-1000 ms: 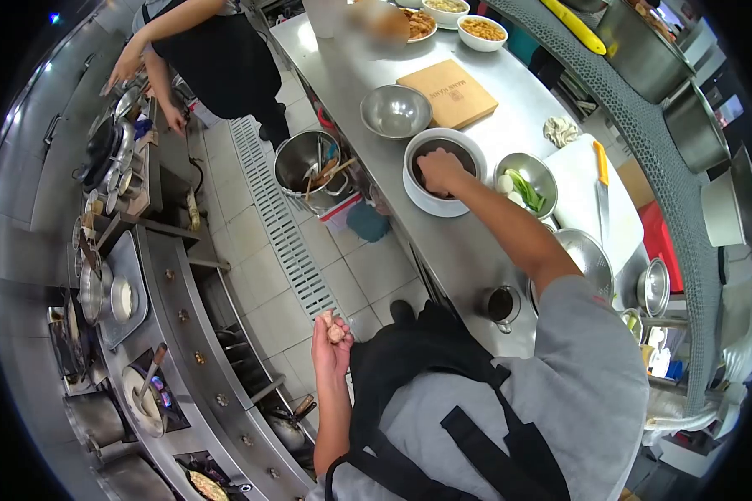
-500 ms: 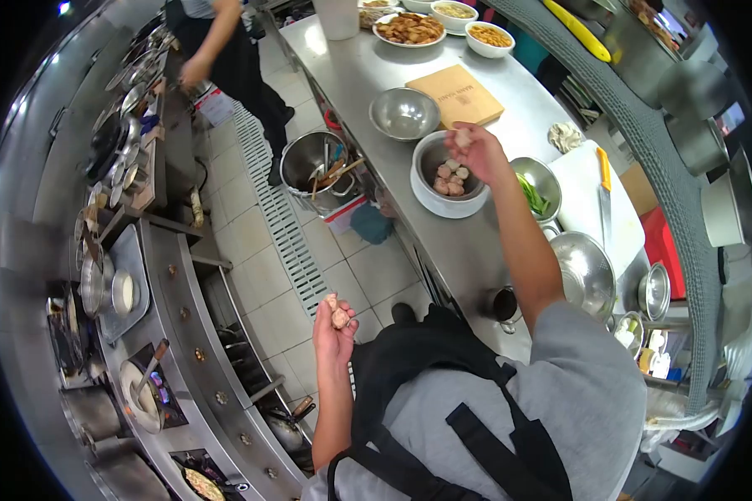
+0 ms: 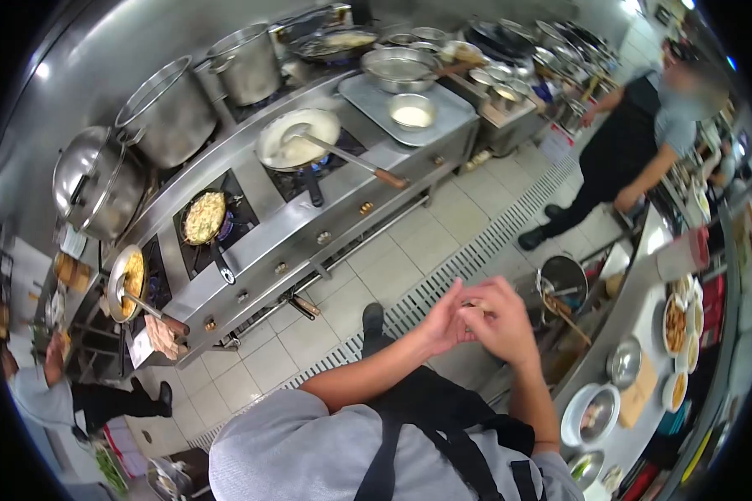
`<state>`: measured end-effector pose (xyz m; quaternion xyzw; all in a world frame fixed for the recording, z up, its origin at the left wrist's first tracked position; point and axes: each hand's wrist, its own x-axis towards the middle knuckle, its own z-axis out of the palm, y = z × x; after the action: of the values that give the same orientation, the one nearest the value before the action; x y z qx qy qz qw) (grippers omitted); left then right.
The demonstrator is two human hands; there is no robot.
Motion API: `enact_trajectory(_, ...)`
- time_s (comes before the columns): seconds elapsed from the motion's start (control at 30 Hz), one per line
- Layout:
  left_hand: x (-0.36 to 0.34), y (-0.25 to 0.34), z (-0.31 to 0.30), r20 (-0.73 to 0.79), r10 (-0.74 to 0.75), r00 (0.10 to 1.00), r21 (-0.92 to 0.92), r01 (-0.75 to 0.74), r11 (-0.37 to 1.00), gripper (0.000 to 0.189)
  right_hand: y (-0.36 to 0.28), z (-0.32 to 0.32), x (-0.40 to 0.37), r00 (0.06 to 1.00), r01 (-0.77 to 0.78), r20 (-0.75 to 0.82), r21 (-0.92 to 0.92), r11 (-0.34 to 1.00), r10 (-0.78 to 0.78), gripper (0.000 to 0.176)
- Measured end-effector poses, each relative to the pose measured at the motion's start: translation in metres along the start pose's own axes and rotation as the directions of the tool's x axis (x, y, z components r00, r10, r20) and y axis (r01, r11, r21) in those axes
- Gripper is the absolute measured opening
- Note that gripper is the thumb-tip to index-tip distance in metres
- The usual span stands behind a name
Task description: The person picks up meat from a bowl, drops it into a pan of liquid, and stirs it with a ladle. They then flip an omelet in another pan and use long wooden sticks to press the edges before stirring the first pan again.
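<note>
My left hand (image 3: 444, 322) and my right hand (image 3: 505, 324) are brought together in front of me, over the floor between stove and counter. The left fingers curl around the pinkish meatballs, now mostly hidden between the hands. My right hand is closed over the left, its fingers pressed onto what lies there. On the counter to my right, a white bowl (image 3: 569, 420) holds a metal bowl with several meatballs (image 3: 591, 415) in it. Beside it stand an empty metal bowl (image 3: 624, 364) and a cardboard box (image 3: 640, 389).
Across the aisle, the stove carries a wide pan (image 3: 277, 149) of white liquid with a ladle, a frying pan (image 3: 205, 219) of food, and a pan (image 3: 128, 275) at the left. Tall pots (image 3: 169, 113) line the back. One person (image 3: 618, 142) stands far right, another (image 3: 46, 397) left.
My view has swung left toward the stove. My right hand has left the meatball bowl and come to my left hand; the two now meet.
</note>
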<state>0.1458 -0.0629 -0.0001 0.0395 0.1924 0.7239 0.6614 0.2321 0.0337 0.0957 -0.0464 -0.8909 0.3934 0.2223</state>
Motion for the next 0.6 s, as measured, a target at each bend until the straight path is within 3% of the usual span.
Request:
enact_trajectory(0.03,-0.008,0.021,0.006,0.022,0.084,0.996,-0.064,-0.083,0.995,0.058,-0.007,0.015,0.022,1.000,0.016,0.022,0.001,1.000,-0.016,0.019)
enact_trajectory(0.1,-0.009,0.052,-0.016,-0.004,0.201,0.980,-0.201,-0.198,0.959,0.055,-0.014,0.042,0.065,0.966,0.233,0.137,-0.085,0.969,-0.220,0.024)
enact_trajectory(0.13,-0.009,0.072,-0.027,-0.035,0.294,0.955,-0.312,-0.290,0.905,0.052,-0.014,0.051,0.088,0.958,0.254,0.159,-0.076,0.964,-0.240,0.024)
enact_trajectory(0.2,-0.015,0.118,-0.051,-0.038,0.401,0.915,-0.308,-0.393,0.867,0.044,-0.015,0.072,0.131,0.961,0.172,0.194,0.139,0.975,-0.197,0.026)
enact_trajectory(0.27,-0.028,0.172,-0.077,0.062,0.479,0.876,-0.377,-0.423,0.824,0.034,-0.003,0.093,0.189,0.964,0.225,0.130,0.056,0.973,-0.231,0.023)
enact_trajectory(0.3,-0.038,0.200,-0.081,-0.086,0.520,0.850,-0.263,-0.523,0.811,0.032,0.016,0.108,0.216,0.959,0.270,0.095,-0.003,0.963,-0.269,0.024)
enact_trajectory(0.33,-0.049,0.231,-0.084,-0.226,0.559,0.798,-0.129,-0.593,0.795,0.030,0.031,0.123,0.242,0.978,0.187,0.105,-0.043,0.981,-0.182,0.026)
enact_trajectory(0.4,-0.065,0.297,-0.100,-0.242,0.663,0.708,-0.010,-0.685,0.728,0.024,0.066,0.157,0.285,0.989,0.106,0.110,-0.081,0.991,-0.097,0.029)
enact_trajectory(0.47,-0.072,0.363,-0.123,-0.347,0.739,0.578,0.166,-0.737,0.655,0.023,0.108,0.191,0.314,0.965,0.059,0.252,-0.478,0.876,0.072,0.039)
enact_trajectory(0.5,-0.070,0.398,-0.141,-0.422,0.729,0.540,0.195,-0.731,0.654,0.028,0.127,0.208,0.323,0.965,0.050,0.250,-0.476,0.878,0.081,0.039)
enact_trajectory(0.53,-0.068,0.430,-0.161,-0.496,0.712,0.496,0.223,-0.720,0.657,0.034,0.145,0.223,0.327,0.916,-0.006,0.344,-0.505,0.863,0.207,0.043)
enact_trajectory(0.57,-0.065,0.458,-0.178,-0.518,0.699,0.493,0.315,-0.650,0.692,0.024,0.154,0.231,0.332,0.845,-0.056,0.424,-0.537,0.841,0.327,0.047)
enact_trajectory(0.6,-0.060,0.485,-0.193,-0.535,0.690,0.487,0.402,-0.572,0.715,0.015,0.157,0.233,0.334,0.846,-0.067,0.416,-0.537,0.841,0.333,0.047)
